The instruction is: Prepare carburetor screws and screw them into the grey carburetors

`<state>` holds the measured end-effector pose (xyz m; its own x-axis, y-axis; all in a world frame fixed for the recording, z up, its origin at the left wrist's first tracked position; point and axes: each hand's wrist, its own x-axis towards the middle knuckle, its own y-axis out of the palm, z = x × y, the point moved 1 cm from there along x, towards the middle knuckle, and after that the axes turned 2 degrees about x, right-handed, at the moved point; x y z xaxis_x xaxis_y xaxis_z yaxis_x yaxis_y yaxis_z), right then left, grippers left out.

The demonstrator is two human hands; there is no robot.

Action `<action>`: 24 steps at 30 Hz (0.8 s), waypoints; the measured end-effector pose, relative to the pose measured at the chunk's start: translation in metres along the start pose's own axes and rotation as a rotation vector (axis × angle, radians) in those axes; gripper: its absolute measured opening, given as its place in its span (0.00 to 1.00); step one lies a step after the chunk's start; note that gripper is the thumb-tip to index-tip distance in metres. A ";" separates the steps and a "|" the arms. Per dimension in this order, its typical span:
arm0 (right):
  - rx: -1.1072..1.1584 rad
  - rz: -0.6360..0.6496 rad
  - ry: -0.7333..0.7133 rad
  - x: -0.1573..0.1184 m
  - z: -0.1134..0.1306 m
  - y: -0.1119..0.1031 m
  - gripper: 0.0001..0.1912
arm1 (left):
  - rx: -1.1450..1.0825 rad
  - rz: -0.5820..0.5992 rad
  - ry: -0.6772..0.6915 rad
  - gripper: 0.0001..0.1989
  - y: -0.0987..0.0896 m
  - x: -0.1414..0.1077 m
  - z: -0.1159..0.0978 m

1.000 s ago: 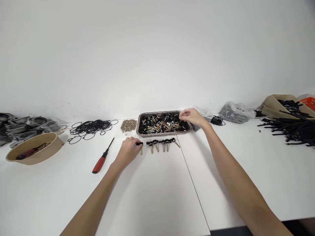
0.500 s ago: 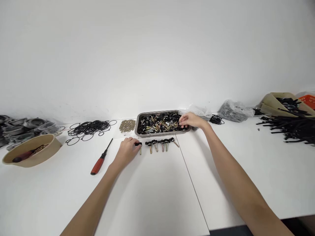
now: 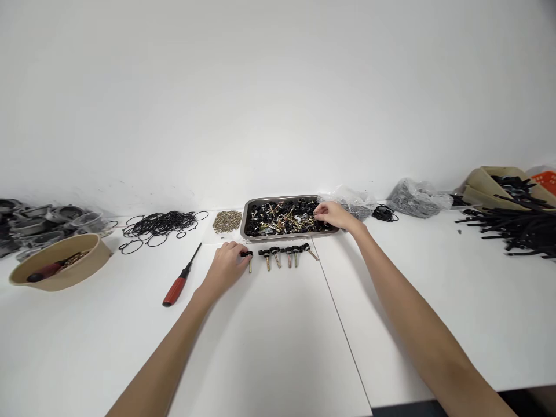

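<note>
My left hand rests on the white table, thumb and fingers closed on the black head of a brass-coloured screw. To its right lies a row of several more black-headed screws, shanks mostly pointing toward me. Behind the row stands a metal tray heaped with black-headed screws and loose metal bits. My right hand reaches over the tray's right end with its fingers pinched together among the parts. What those fingertips hold is too small and partly hidden.
A red-handled screwdriver lies left of my left hand. Farther left are black rubber rings, a beige bowl and grey round parts. Small brass pieces sit beside the tray. Plastic bags and black strips are at right.
The view has shifted slightly. My right hand has moved a little within the tray's right end, its fingers still pinched. My left hand stays on the same screw.
</note>
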<state>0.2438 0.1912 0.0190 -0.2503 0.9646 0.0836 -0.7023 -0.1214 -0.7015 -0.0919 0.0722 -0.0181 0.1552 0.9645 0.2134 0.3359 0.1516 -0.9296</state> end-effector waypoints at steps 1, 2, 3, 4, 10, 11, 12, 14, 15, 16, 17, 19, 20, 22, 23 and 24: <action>-0.028 0.012 -0.004 -0.001 0.002 -0.001 0.04 | 0.000 -0.001 0.001 0.11 0.000 0.000 0.000; -0.054 0.029 -0.009 -0.002 0.003 -0.003 0.04 | 0.000 -0.003 0.002 0.12 0.000 0.000 0.000; -0.077 0.046 -0.014 -0.002 0.005 -0.005 0.04 | -0.002 -0.004 0.003 0.12 0.000 0.000 0.000; -0.099 0.062 -0.018 -0.003 0.007 -0.006 0.04 | -0.004 -0.005 0.003 0.12 0.000 0.000 0.000; -0.216 0.074 0.004 -0.008 0.016 -0.008 0.06 | -0.017 -0.008 0.005 0.11 -0.002 0.000 -0.001; -0.231 0.071 0.005 -0.008 0.017 -0.007 0.07 | -0.016 -0.009 0.005 0.11 -0.002 0.000 -0.001; -0.242 0.072 0.003 -0.008 0.017 -0.006 0.08 | -0.015 -0.007 0.002 0.11 -0.002 0.000 -0.001; -0.255 0.084 -0.005 -0.008 0.018 -0.003 0.09 | -0.011 0.003 -0.005 0.11 -0.002 0.000 -0.001; -0.258 0.095 -0.009 -0.008 0.019 -0.003 0.09 | -0.009 0.010 -0.008 0.11 -0.002 0.000 0.000; -0.260 0.109 -0.010 -0.009 0.019 -0.002 0.09 | -0.007 0.015 -0.008 0.11 -0.002 0.000 0.000; -0.261 0.123 -0.010 -0.009 0.019 -0.003 0.09 | -0.004 0.018 -0.007 0.11 -0.002 0.000 -0.001; -0.265 0.146 -0.002 -0.010 0.019 -0.004 0.09 | 0.000 0.014 -0.002 0.12 -0.002 0.000 -0.001; -0.270 0.154 0.002 -0.011 0.019 -0.004 0.09 | 0.002 0.011 0.001 0.12 -0.002 -0.001 -0.001; -0.288 0.167 0.010 -0.011 0.019 -0.005 0.11 | 0.003 0.009 0.003 0.11 -0.002 -0.001 -0.002; -0.301 0.175 0.013 -0.011 0.020 -0.005 0.12 | 0.003 0.010 0.002 0.11 -0.002 -0.001 -0.002; -0.316 0.185 0.016 -0.010 0.020 -0.005 0.12 | 0.004 0.012 0.001 0.11 -0.002 -0.001 -0.002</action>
<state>0.2368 0.1773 0.0353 -0.3412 0.9371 -0.0743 -0.4049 -0.2178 -0.8881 -0.0914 0.0709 -0.0157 0.1601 0.9660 0.2029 0.3305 0.1412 -0.9332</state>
